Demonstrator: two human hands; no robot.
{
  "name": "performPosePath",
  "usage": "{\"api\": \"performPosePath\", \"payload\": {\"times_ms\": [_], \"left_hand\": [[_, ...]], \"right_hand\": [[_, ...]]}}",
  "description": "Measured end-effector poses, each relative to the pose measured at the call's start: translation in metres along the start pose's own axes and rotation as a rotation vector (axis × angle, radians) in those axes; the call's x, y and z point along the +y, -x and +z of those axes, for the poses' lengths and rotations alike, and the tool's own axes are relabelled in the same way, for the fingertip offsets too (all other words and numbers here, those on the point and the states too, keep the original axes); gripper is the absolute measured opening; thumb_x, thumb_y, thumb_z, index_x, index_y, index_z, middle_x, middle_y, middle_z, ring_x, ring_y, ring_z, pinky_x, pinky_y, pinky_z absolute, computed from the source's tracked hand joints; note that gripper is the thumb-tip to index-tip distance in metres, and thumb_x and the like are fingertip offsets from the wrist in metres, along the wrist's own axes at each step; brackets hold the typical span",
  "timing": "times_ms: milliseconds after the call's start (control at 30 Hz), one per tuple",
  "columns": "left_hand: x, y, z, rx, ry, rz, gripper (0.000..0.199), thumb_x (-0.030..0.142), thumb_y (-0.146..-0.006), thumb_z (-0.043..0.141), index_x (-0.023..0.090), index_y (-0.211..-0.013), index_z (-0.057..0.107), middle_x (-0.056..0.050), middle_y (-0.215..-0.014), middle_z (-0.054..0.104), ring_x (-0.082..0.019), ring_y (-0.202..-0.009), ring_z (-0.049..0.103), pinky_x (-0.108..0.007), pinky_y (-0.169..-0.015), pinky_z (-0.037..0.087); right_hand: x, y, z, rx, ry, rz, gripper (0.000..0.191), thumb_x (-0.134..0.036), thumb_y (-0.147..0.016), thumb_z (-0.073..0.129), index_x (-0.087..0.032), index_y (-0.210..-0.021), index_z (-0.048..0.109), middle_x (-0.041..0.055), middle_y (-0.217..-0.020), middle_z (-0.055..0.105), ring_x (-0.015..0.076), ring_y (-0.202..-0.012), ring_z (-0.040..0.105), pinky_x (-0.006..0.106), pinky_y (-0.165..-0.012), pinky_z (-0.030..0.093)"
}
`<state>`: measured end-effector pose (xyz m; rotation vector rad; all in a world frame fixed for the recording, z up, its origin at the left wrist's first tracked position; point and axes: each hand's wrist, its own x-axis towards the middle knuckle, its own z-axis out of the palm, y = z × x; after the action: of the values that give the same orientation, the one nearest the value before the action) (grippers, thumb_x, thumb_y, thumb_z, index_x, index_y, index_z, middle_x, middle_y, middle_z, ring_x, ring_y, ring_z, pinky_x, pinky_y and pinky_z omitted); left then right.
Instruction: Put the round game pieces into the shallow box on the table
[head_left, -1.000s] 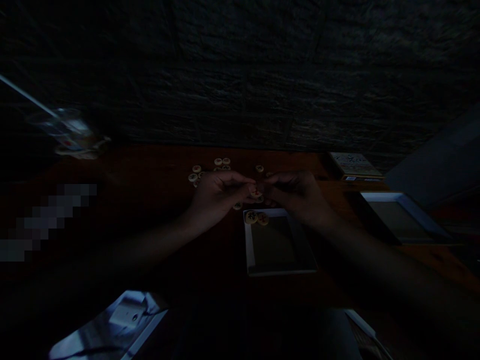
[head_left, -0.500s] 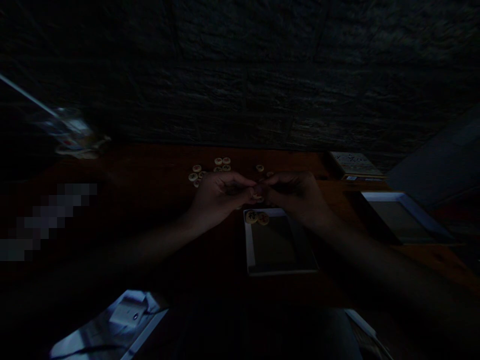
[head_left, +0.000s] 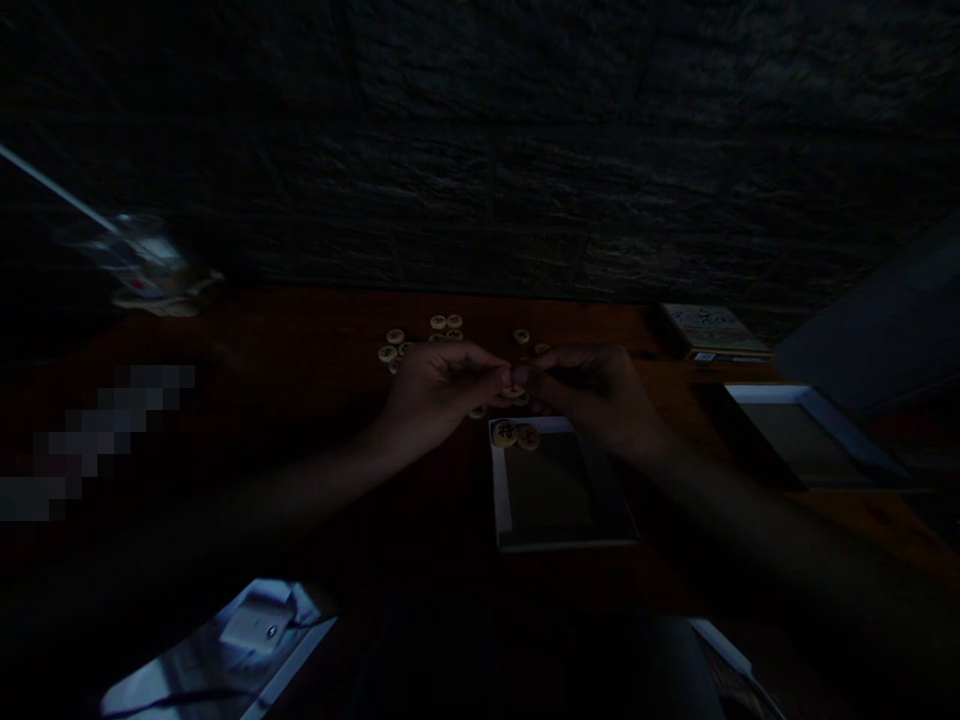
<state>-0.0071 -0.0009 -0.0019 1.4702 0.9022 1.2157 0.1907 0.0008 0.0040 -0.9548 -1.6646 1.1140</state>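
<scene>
Thumb and fingers of my left hand [head_left: 448, 388] are closed at the middle of the table, on a small round piece with a red mark [head_left: 512, 391]. My right hand [head_left: 596, 388] meets it from the right, fingertips pinched at the same spot; whether it grips the piece too is hard to tell in the dark. Just below lies an open box [head_left: 500, 500] with two round pieces, one dark-marked [head_left: 505, 433] and one red-marked [head_left: 528, 437], at its upper left corner. Several more round pieces [head_left: 395, 337] lie beyond my left hand, and one [head_left: 521, 337] lies behind the fingertips.
A second open tray [head_left: 814, 400] and a flat printed box [head_left: 709, 328] are at the right. A clear cup [head_left: 154, 265] stands far left. A white object on a pale surface [head_left: 255, 625] is at the lower left. A stone wall [head_left: 480, 180] rises behind the table.
The fingertips have shifted slightly, and the red-marked piece between them now shows its face more clearly. Both arms stay almost in place.
</scene>
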Motion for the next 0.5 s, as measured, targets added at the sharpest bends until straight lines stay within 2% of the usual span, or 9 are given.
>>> {"api": "performPosePath", "payload": {"times_ms": [200,333,500], "left_hand": [[-0.0017,-0.0003,-0.0006,-0.001,0.013,-0.01,0.018,0.033,-0.078,0.088,0.018,-0.086,0.08,-0.006,-0.085,0.082,-0.021,-0.077,0.08,-0.032,-0.075,0.067],[-0.0021,-0.0007,0.0001,0.012,0.061,-0.027,0.02,0.032,-0.077,0.088,0.018,-0.088,0.081,-0.007,-0.087,0.083,-0.023,-0.079,0.08,-0.035,-0.077,0.068],[-0.0058,-0.0013,0.0001,0.016,0.171,-0.08,0.026,0.031,-0.076,0.089,0.018,-0.098,0.083,-0.008,-0.095,0.083,-0.023,-0.081,0.08,-0.038,-0.082,0.068]], "right_hand": [[0.0003,-0.0012,-0.0006,-0.005,-0.027,0.023,0.028,-0.047,-0.078,0.086,-0.019,-0.082,0.084,0.0029,-0.069,0.075,0.0125,-0.058,0.063,0.022,-0.054,0.048],[-0.0018,-0.0018,-0.0006,-0.001,-0.05,0.06,0.028,-0.047,-0.077,0.086,-0.019,-0.082,0.084,0.0024,-0.067,0.073,0.0119,-0.057,0.062,0.022,-0.054,0.05],[-0.001,-0.0025,-0.0009,0.015,-0.108,0.078,0.033,-0.045,-0.078,0.085,-0.019,-0.098,0.084,0.0028,-0.074,0.075,0.0124,-0.059,0.064,0.024,-0.056,0.053]]}}
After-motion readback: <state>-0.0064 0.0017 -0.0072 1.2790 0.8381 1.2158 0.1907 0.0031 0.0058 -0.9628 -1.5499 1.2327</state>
